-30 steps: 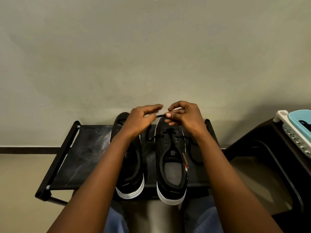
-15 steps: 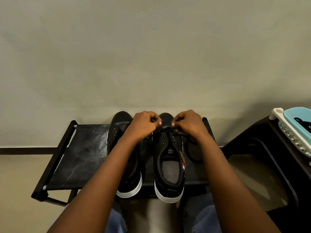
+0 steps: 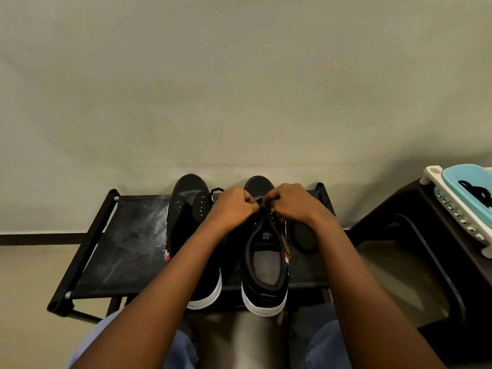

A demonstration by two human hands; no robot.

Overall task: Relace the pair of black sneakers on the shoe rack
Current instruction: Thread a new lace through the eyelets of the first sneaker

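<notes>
Resting side by side on the black fabric shoe rack, toes toward the wall, are the two black sneakers with white soles. Over the lace area of the right sneaker, the left hand and right hand meet, knuckles nearly touching, each grip curled closed and pinched on the black lace at the upper eyelets. The left sneaker lies just beside it, partly under the left forearm, its eyelets bare and a short loose lace end showing near its tongue. A dark insole lies on the rack right of the right sneaker. At the far right, a dark stool carries a white basket with a light blue tub nested in it; something black lies inside the tub, too cropped to identify.
</notes>
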